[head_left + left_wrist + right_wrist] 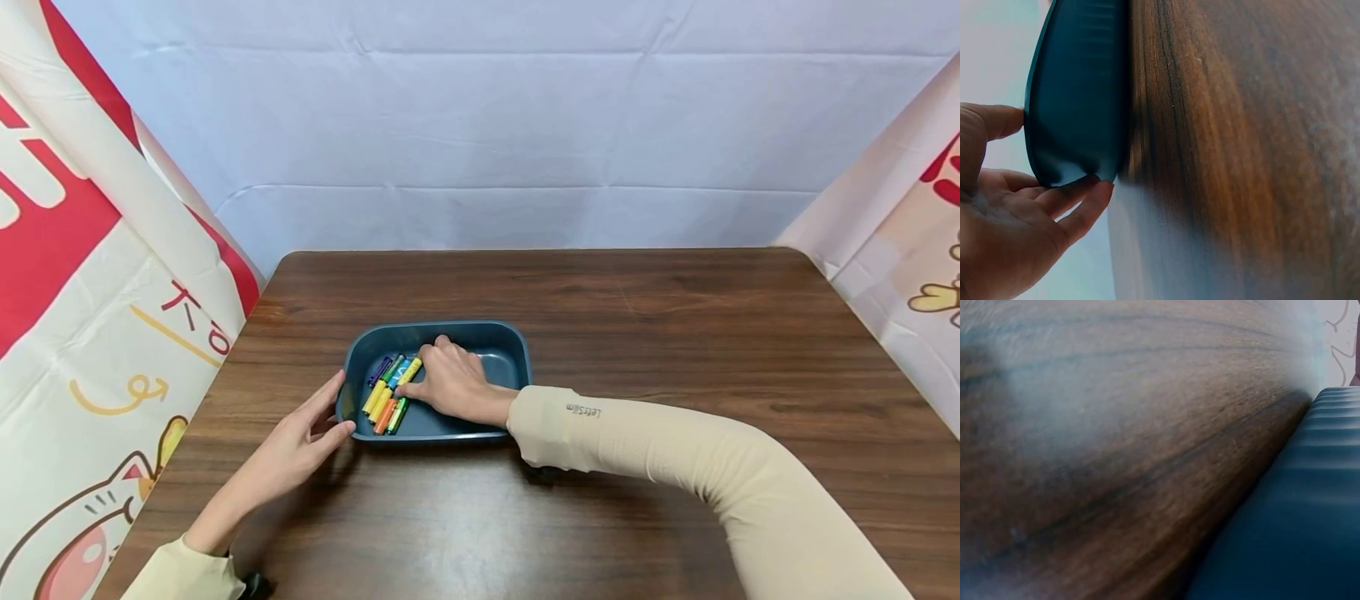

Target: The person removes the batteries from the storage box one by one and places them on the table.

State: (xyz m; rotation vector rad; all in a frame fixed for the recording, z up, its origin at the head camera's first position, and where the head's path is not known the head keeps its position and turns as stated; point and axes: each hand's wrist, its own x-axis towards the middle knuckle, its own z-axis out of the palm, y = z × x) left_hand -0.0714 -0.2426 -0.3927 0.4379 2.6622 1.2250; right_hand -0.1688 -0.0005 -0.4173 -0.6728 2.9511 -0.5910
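A dark blue plastic bin (450, 435) sits on the wooden table. In its left half, several slim markers (380, 402) in purple, green, yellow, blue and orange lie side by side on a slant. My right hand (452, 382) reaches into the bin from the right, its thumb and fingertips right at the yellow marker (410, 370) on the group's edge. The other fingers are bent down and partly hidden; I cannot tell whether they grip a marker. At the bin's left end, my left hand (303, 442) touches the outer wall with extended fingers, its thumb at the near corner.
The brown wood-grain table (675, 333) spreads around the bin. Behind it hangs a pale creased cloth (510, 125), and printed cloths stand at both sides. The right forearm in a cream sleeve (637, 433) crosses the bin's right near corner.
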